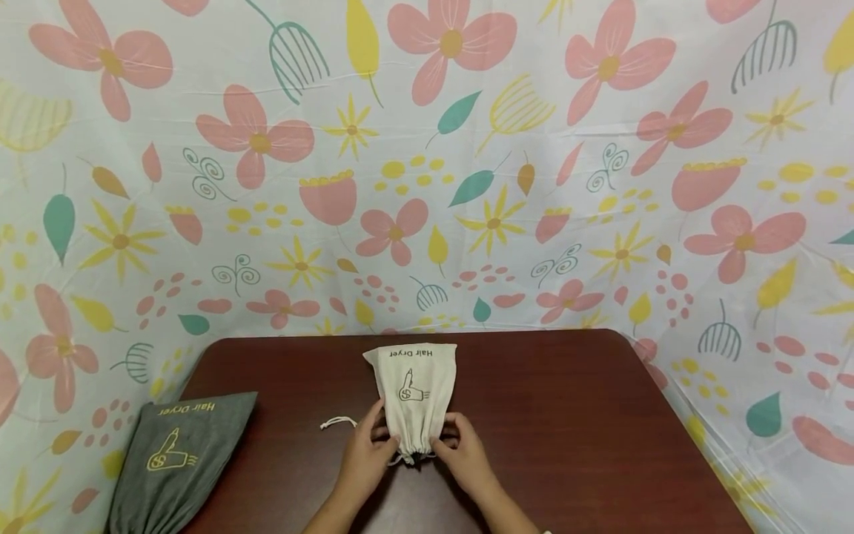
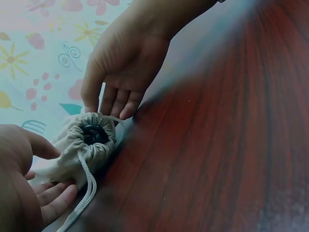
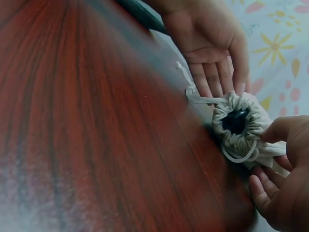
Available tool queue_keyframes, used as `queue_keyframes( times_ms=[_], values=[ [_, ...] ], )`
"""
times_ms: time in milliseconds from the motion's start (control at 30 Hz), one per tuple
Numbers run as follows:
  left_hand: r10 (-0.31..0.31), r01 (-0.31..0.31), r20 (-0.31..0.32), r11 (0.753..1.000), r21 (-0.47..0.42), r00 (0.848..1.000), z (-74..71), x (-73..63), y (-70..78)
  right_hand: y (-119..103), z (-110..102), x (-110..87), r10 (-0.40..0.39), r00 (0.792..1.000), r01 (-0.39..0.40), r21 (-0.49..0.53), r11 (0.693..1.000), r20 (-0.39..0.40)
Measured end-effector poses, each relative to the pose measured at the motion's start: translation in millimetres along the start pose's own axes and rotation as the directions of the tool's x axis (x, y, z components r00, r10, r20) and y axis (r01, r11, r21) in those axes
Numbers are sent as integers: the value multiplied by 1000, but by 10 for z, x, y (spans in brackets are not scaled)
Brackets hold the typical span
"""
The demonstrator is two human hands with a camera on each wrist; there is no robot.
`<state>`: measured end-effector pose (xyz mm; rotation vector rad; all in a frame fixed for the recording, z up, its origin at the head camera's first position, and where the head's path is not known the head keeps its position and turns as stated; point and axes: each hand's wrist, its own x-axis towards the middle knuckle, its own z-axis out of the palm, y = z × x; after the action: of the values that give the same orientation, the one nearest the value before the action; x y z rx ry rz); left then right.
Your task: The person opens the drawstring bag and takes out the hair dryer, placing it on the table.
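Observation:
A cream drawstring bag (image 1: 416, 393) printed "Hair Dryer" lies on the table, its gathered mouth towards me. My left hand (image 1: 363, 449) holds the bag's left side near the mouth, thumb above and fingers lower down. On the opposite side, my right hand (image 1: 467, 452) holds it in the same way. Inside the partly drawn mouth a dark, glossy object (image 2: 95, 134) shows; most of it is hidden by the cloth. A pale cord (image 2: 87, 186) hangs from the mouth in the left wrist view, and a knotted cord end (image 3: 189, 90) sticks out in the right wrist view.
A grey bag (image 1: 176, 460) with yellow "Hair Dryer" print lies at the table's left edge. The dark red wooden table (image 1: 567, 415) extends on both sides of my hands. Behind it hangs a flower-patterned cloth (image 1: 427, 185).

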<state>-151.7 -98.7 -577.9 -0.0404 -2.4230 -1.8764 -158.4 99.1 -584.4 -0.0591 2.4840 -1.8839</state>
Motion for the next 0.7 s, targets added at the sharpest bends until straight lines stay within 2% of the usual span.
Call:
queue_keyframes(
  times_ms=[133, 233, 333, 433, 533, 700],
  values=[
    [18, -18, -17, 1000, -4, 1000, -25, -26, -29, 19, -14, -15, -46, 998, 43, -85, 995, -40],
    [45, -45, -15, 998, 32, 999, -47, -59, -39, 27, -26, -45, -110, 991, 99, -139, 985, -74],
    [104, -103, 1, 984, 145, 995, -54, -101, -39, 11, -42, -87, -182, 981, 165, -193, 967, -72],
    [168, -170, 30, 947, 273, 985, -47, -144, -36, -13, -52, -132, -225, 973, 208, -263, 942, -39],
    [191, -199, 58, 920, 338, 980, -28, -175, -30, -34, -55, -174, -216, 976, 207, -314, 926, 9],
    [159, -173, 69, 922, 346, 985, 13, -193, -37, -42, -40, -209, -167, 983, 182, -352, 918, 74]
  ],
)
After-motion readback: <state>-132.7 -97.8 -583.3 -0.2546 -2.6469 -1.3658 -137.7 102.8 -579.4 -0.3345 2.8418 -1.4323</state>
